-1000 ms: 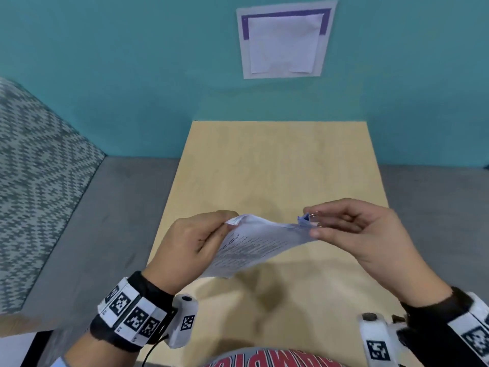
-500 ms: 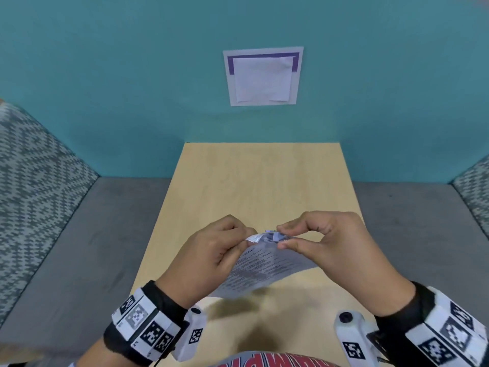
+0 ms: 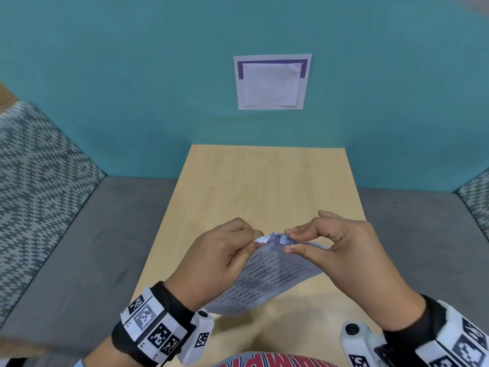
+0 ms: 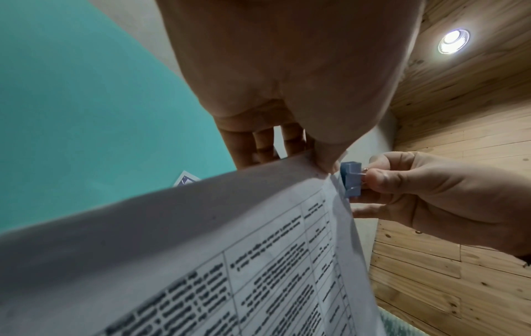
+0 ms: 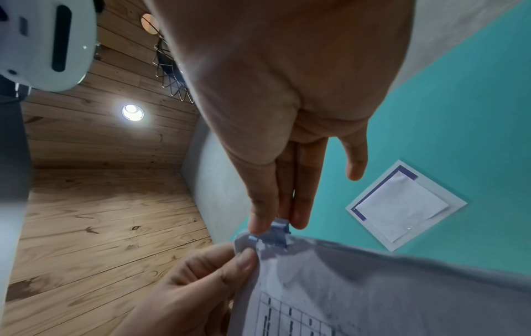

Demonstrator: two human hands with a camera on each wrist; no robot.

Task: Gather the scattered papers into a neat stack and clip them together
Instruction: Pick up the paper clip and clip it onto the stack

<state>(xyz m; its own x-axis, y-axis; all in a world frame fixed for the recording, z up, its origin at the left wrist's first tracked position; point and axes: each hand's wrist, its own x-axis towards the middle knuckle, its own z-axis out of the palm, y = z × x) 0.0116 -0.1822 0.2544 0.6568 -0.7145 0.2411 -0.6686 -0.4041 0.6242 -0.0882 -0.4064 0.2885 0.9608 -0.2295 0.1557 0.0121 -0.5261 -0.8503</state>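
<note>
A stack of printed white papers hangs in the air above the light wooden table. My left hand pinches the stack's top corner between thumb and fingers. A small blue binder clip sits at that same corner, and my right hand pinches its wire handles between thumb and forefinger. In the right wrist view the clip touches the paper edge just above the left thumb. Whether the clip's jaws grip the sheets is hidden.
A white sheet with a purple border is fixed on the teal wall behind the table. Grey bench seats flank the table, with patterned cushions at the left and far right.
The right hand has carried the blue clip leftward along the paper's top edge to the corner held by the left hand. Both hands now sit close together.
</note>
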